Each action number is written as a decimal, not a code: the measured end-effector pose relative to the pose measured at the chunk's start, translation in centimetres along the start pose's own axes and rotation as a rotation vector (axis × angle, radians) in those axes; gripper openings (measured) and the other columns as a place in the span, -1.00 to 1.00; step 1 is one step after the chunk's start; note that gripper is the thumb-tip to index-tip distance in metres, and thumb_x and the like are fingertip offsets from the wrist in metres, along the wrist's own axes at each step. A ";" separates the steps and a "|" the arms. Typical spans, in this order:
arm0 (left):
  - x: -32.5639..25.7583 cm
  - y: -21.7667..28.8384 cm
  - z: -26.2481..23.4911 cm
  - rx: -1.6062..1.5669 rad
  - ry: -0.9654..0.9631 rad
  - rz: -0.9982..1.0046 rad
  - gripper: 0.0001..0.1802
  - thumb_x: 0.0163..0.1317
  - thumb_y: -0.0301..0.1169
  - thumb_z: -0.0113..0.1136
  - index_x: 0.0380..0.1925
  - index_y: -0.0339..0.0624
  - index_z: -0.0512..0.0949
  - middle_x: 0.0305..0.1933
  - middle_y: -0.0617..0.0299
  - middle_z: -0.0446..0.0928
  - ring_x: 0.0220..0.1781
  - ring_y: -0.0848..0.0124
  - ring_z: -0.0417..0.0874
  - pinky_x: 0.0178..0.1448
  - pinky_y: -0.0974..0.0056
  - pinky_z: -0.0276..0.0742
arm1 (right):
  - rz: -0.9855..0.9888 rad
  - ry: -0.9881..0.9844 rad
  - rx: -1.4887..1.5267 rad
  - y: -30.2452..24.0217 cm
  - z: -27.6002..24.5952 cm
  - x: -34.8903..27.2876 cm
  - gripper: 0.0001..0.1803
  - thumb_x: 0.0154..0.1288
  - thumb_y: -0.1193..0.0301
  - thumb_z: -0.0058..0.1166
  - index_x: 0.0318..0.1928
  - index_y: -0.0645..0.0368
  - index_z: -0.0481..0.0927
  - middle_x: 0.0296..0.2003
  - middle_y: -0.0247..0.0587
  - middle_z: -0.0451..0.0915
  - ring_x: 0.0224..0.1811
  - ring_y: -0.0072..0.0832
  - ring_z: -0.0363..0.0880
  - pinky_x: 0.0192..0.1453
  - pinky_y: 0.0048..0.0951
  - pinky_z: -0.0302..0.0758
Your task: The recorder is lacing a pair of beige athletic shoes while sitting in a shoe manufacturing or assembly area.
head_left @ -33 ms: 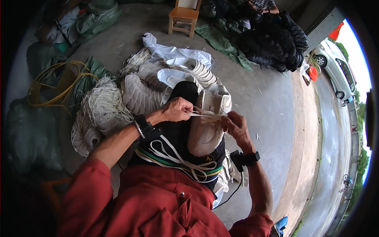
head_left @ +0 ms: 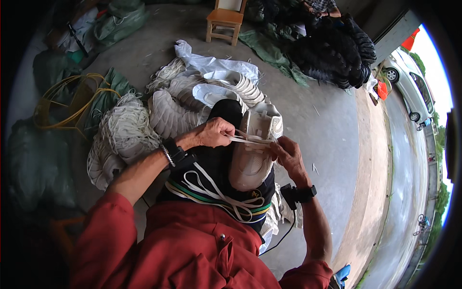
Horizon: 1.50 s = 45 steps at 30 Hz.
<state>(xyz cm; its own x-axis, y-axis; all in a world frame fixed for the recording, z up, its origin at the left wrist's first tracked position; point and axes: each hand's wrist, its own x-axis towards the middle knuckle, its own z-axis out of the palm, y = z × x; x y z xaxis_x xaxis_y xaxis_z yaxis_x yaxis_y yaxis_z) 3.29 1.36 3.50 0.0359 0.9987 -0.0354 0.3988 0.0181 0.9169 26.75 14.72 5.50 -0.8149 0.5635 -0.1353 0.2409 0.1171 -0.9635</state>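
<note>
A pale, off-white shoe upper (head_left: 249, 168) lies over my right thigh, its toe end toward me. White shoelace (head_left: 249, 140) strands stretch across its opening. My left hand (head_left: 215, 132) is closed, pinching the lace just left of the upper. At the upper's right edge my right hand (head_left: 289, 154) has thumb and fingers pressed together on the lace, close to the eyelets; the fingertips partly hide that spot. Spare white laces (head_left: 216, 192) lie loose across my lap, over a dark cloth with coloured stripes.
Beyond my knees lie stacked pale shoe uppers (head_left: 173, 113) and a lace-covered bundle (head_left: 127, 127). A yellow wire frame (head_left: 72, 120) stands left, a wooden chair (head_left: 225, 19) far ahead. Dark stacked pieces (head_left: 332, 53) lie near another person (head_left: 321, 7). A cable (head_left: 284, 237) hangs from my right wrist.
</note>
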 end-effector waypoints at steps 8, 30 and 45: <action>-0.5 -0.3 -1.6 -0.094 -0.119 -0.127 -0.79 -0.10 -0.52 -0.02 -0.39 -0.29 0.49 -0.69 0.35 0.41 -0.74 0.63 0.39 -0.69 0.51 0.24 | 0.069 0.043 0.106 0.2 0.4 0.1 -0.70 0.25 0.25 0.02 -0.33 0.30 0.47 -0.60 -0.39 0.44 -0.57 -0.68 0.34 -0.52 -0.61 0.24; -1.6 -3.3 -3.9 -0.417 0.049 -0.366 -0.76 0.20 -0.27 0.05 -0.52 -0.18 0.37 -0.76 0.38 0.32 -0.83 0.63 0.33 -0.79 0.55 0.13 | -0.443 0.020 -1.003 -0.4 -1.0 2.3 -0.89 0.18 0.48 -0.09 -0.28 0.20 0.34 -0.58 0.03 0.49 -0.52 0.00 0.48 -0.49 -0.14 0.38; -4.8 -5.3 -5.5 -0.362 0.369 -0.347 -0.78 0.18 -0.27 0.09 -0.36 -0.19 0.39 -0.73 0.40 0.31 -0.83 0.65 0.29 -0.78 0.56 0.09 | -0.298 0.282 -0.795 1.4 -7.6 -1.1 -0.89 0.20 0.47 -0.06 -0.35 0.27 0.39 -0.62 0.03 0.45 -0.57 -0.05 0.47 -0.50 -0.26 0.38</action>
<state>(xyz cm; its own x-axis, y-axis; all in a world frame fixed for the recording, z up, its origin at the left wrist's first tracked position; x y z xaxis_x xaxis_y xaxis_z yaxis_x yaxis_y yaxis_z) -4.06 -3.30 1.03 -0.3849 0.8811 -0.2748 -0.0075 0.2947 0.9556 32.01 20.52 6.07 -0.7674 0.5868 0.2583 0.4194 0.7642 -0.4901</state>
